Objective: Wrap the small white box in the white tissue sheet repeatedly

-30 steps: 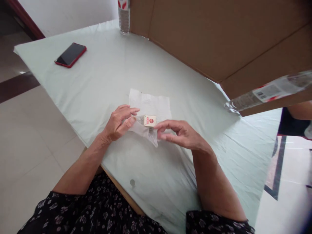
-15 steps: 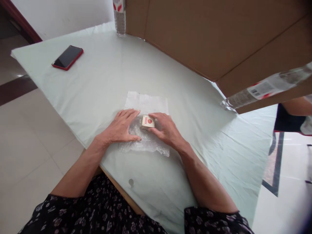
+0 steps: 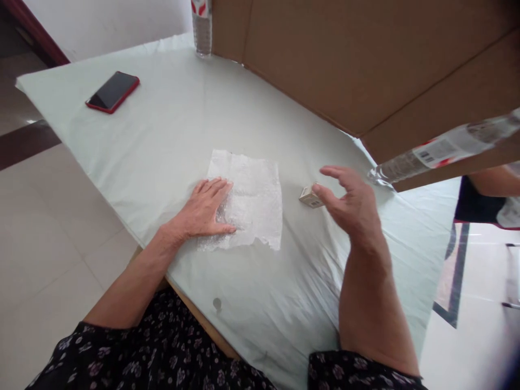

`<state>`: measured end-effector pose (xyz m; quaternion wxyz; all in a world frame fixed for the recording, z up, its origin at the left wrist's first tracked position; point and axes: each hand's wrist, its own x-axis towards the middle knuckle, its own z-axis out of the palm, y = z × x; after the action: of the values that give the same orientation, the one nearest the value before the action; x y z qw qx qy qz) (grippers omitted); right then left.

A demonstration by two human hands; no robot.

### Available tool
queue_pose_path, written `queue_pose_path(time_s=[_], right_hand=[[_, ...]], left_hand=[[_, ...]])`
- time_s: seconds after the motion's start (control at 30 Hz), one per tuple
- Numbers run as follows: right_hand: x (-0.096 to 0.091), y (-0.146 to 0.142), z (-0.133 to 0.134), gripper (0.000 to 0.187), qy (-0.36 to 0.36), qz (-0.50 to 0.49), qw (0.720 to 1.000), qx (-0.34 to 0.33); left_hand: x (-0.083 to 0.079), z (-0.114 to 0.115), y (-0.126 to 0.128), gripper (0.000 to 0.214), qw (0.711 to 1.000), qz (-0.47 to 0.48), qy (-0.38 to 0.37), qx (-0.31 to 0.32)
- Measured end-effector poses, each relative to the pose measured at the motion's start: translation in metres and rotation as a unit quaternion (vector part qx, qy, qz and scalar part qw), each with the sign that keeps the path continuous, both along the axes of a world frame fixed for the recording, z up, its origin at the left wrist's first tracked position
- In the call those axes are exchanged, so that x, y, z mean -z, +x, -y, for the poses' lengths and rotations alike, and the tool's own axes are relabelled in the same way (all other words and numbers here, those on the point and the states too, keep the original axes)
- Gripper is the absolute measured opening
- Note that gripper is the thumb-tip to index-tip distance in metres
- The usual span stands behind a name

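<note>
Small box is seen on the cloth, right of the bubble wrap and apart from it. Right hand is held at the box, thumb and fingers spread wide, not clamped; thumb tip is overlapped with the box's corner, contact can't be told. Left hand is laid palm down on the wrap's left part, thumb well apart from the fingers, nothing gripped. Step in hand is judged as box placed aside, wrap spread flat and pinned. For the next move, thumb and fingers would need to be closed if the box is to be lifted; a wrap edge would need to be pinched if the sheet is to be handled. Farther out: phone lying flat, cardboard, upright bottle, slanted bottle.
</note>
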<state>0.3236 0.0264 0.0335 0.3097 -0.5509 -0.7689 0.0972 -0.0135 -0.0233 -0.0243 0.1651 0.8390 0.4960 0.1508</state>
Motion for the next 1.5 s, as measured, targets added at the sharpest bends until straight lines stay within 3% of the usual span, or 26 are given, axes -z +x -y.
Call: queue_pose_path(time_s=[0.1,0.2,0.27,0.47,0.6,0.67,0.73,0.87,1.0,1.1,1.2,1.3,1.4,1.5], right_hand=[[0.0,-0.042,0.014,0.04,-0.03,0.022,0.993,-0.115],[0.005,-0.064,0.025,0.06,-0.132,0.124,0.95,-0.255],[0.008,-0.064,0.028,0.072,-0.185,0.185,0.923,-0.284],[0.009,-0.048,0.026,0.078,-0.204,0.219,0.923,-0.242],[0.007,-0.051,0.027,0.078,-0.21,0.233,0.919,-0.238],[0.008,-0.053,0.027,0.079,-0.215,0.24,0.917,-0.235],[0.009,-0.052,0.026,0.079,-0.216,0.238,0.918,-0.234],[0.013,-0.047,0.024,0.076,-0.206,0.22,0.921,-0.247],[0.007,-0.037,0.021,0.058,-0.19,0.19,0.93,-0.252],[-0.005,-0.018,0.016,0.041,-0.126,0.147,0.964,-0.181],[-0.01,0.01,0.005,0.047,-0.052,0.12,0.99,-0.051],[0.002,0.036,-0.008,0.061,-0.073,0.13,0.989,0.025],[0.018,0.044,-0.013,0.044,-0.133,0.123,0.982,0.047],[0.019,0.029,-0.006,0.033,-0.11,0.07,0.99,0.049]], left_hand=[[0.002,0.0,0.0,0.109,1.0,-0.001,0.011,0.001],[0.002,-0.002,-0.003,0.109,1.0,-0.003,0.008,-0.002],[0.002,-0.004,-0.008,0.109,1.0,-0.006,0.002,-0.013],[0.0,-0.006,-0.017,0.102,1.0,0.015,0.008,-0.025],[-0.005,-0.001,-0.009,0.066,0.991,0.066,0.105,-0.052],[-0.007,0.001,-0.005,0.054,0.991,0.069,0.106,-0.034],[-0.008,0.001,-0.003,0.054,0.997,0.043,0.062,-0.014],[-0.008,-0.001,-0.006,0.076,1.0,-0.016,-0.005,-0.025],[-0.013,-0.002,-0.01,0.08,0.999,-0.031,-0.029,-0.025],[-0.018,0.002,-0.01,0.077,0.999,-0.013,-0.016,-0.027],[-0.02,0.007,-0.01,0.076,0.999,0.014,0.008,-0.03],[-0.018,0.011,-0.011,0.078,0.999,0.017,-0.002,-0.029],[-0.011,0.011,-0.01,0.086,0.999,0.01,-0.022,-0.034],[-0.005,0.01,-0.009,0.091,0.999,0.013,-0.021,-0.038]])
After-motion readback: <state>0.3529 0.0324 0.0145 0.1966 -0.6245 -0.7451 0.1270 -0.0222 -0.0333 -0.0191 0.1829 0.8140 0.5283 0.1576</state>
